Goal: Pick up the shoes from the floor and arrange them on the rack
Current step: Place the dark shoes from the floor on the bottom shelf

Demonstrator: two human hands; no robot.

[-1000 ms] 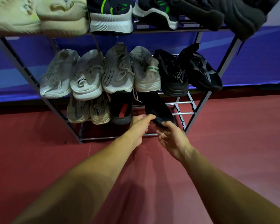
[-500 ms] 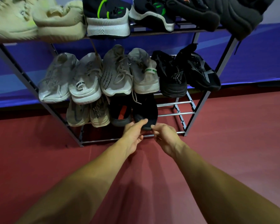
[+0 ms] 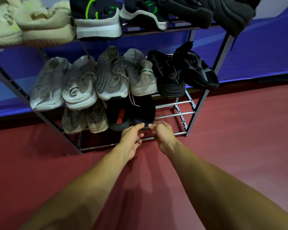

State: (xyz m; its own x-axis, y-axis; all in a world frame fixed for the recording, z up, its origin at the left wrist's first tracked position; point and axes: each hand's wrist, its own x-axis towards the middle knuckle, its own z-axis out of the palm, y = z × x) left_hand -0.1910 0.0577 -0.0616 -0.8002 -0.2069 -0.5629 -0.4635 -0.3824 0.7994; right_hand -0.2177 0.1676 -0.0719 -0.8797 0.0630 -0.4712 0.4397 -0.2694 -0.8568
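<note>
Step in hand: seating the last of the bottom-row shoes; the black shoe [image 3: 144, 112] lay on the lowest shelf of the rack [image 3: 176, 114], heel toward the person, just beside its mate [image 3: 118, 117] with the red insole.
Left hand [image 3: 131, 140]: thumb lay on top of the black shoe's heel with the fingers curled beneath, pinching it.
Right hand [image 3: 163, 136]: fingers were curled, thumb tip at the same heel; whether it truly gripped could not be told.
Where the task's thing was: on the rack, not on the floor [image 3: 239, 130]; its heel overhung the front rail.
Progress, as a judgement: near the end, since no shoe showed on the visible floor.
Next move calls for: a short push to square the heel with its mate, then letting go with both hands without dragging the shoe back off the rails; the dangling lace [image 3: 133, 101] from the grey shoe above could catch.
Count, top shelf: six shoes, namely two cream [image 3: 45, 25], two navy with green [image 3: 96, 19] and two dark [image 3: 231, 14].
Count, middle shelf: six shoes, namely two white [image 3: 80, 90], two grey [image 3: 111, 77] and two black [image 3: 171, 77].
Count, bottom shelf: four shoes, namely two off-white [image 3: 96, 120] and the black pair.
Count, total in view: sixteen shoes, one rack, two hands.
Free room: bare rails to the right of the black shoe on the lowest shelf.
</note>
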